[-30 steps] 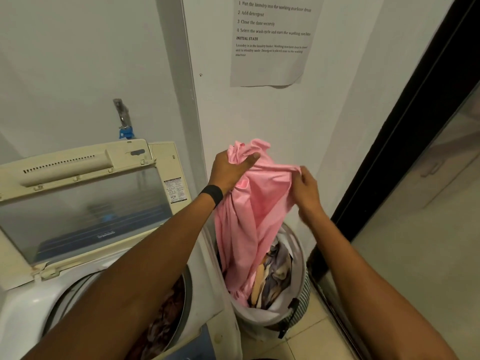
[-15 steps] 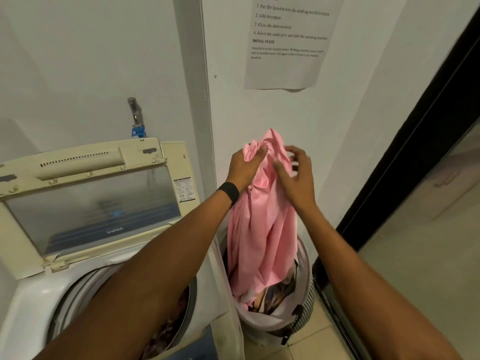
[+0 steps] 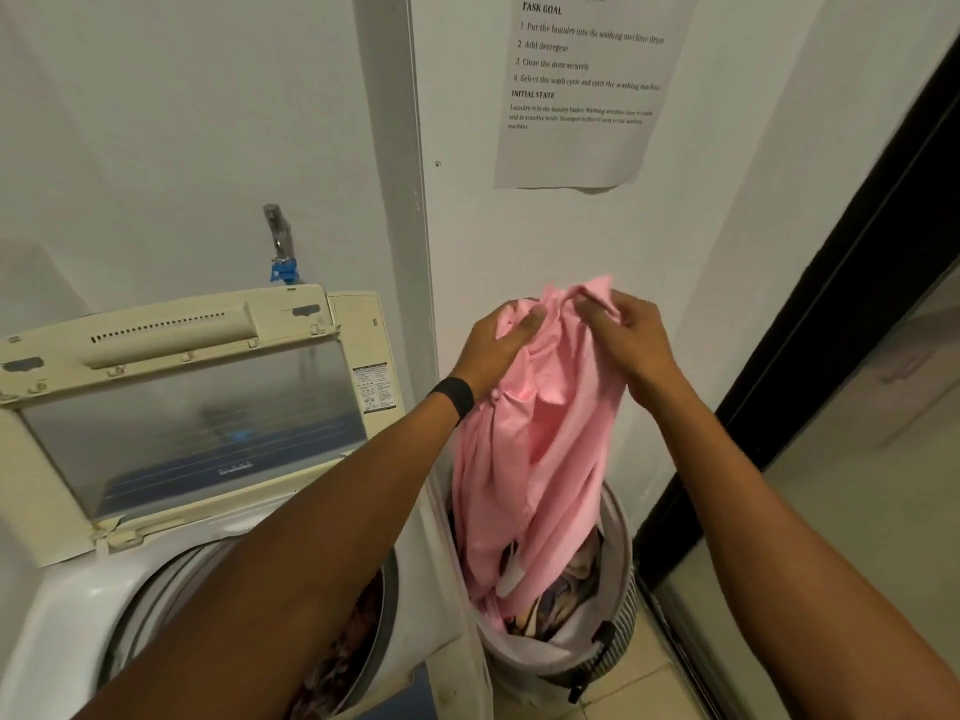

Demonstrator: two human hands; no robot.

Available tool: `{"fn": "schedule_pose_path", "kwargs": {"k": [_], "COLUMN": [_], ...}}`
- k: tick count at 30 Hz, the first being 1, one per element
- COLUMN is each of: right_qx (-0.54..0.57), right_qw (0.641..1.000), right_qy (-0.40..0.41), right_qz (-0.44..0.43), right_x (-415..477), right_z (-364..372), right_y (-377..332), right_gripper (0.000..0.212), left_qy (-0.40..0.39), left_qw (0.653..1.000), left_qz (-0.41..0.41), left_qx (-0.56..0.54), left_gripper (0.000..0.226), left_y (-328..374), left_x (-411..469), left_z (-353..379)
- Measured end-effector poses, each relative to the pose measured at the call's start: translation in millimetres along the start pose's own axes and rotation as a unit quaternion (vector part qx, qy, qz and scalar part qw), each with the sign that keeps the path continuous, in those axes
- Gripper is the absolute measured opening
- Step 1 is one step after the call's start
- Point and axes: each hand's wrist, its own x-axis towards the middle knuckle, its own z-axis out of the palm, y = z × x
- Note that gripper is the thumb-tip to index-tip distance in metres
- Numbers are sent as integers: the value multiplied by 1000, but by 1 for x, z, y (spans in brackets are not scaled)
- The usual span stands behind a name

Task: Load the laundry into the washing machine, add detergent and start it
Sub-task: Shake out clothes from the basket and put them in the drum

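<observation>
1. The left hand (image 3: 496, 350) and right hand (image 3: 631, 343) are both gripping the top of a pink garment (image 3: 530, 449), close together, likely bunching it for carrying.
2. Its lower end is trailing into the laundry basket (image 3: 618, 574).
3. The washing machine (image 3: 67, 621) is standing beside the basket with its lid (image 3: 171, 407) up, already holding clothes.

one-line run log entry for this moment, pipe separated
step: load laundry | left grip: holds pink garment top | right grip: same | its tail: in basket | washer lid: up | drum: clothes inside
</observation>
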Motion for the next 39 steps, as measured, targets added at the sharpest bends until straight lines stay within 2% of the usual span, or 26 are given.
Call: {"fn": "schedule_pose_path", "kwargs": {"k": [2,5,6,8,11,13,15,16,17,19,21,22,25,26,30,33,36,37,39], "right_qx": [12,69,70,42,5,-29,-71,-63,-36,14,12,6,-49,-58,-12,38,64,72,119], "right_qw": [998,995,996,999,999,998,981,977,978,986,992,994,998,997,992,982,988,991,990], "right_qy": [-55,-63,-51,-8,34,-45,-144,-156,-139,-45,41,53,26,36,117,172,133,99,21], "right_qz": [9,27,26,4,-11,45,108,132,150,158,117,96,35,21,36,66,48,47,73], "right_x": [-4,-6,-7,-11,-32,-54,-69,-71,-71,-63,-54,-52,-47,-48,-50,-35,-8,2,18], "right_z": [16,26,25,24,34,46,57,60,62,64,60,57,55,55,47,34,18,12,3], "right_y": [-7,-4,2,18,56,80,96,100,102,98,93,92,93,95,86,55,12,-2,-24], "right_gripper": [18,29,27,15,14,13,10,16,22,28,34,35,13,13,20,21,18,17,13], "left_qy": [-61,-104,-94,-22,94,110,91,79,71,60,53,51,54,59,86,71,62,65,52], "left_qw": [997,987,989,995,990,988,991,992,993,993,994,995,996,996,996,997,998,998,998], "left_qz": [-30,-90,-95,-95,-93,-88,-81,-79,-77,-74,-65,-60,-48,-44,-23,-15,4,6,3], "left_qx": [-29,-79,-68,-31,-50,-62,-59,-60,-62,-66,-63,-57,-49,-50,-28,15,22,5,-41], "left_gripper": [51,64,65,66,47,38,41,42,41,41,45,45,35,32,36,26,28,25,38], "left_y": [5,1,-1,-2,-1,2,5,5,6,8,8,9,11,12,8,6,9,13,17], "left_x": [-1,0,1,5,14,18,18,18,16,13,11,10,9,9,9,6,2,0,2], "left_z": [11,11,9,4,-4,-7,-6,-4,-3,-2,-3,-3,-7,-8,-16,-15,-11,-11,-12]}}
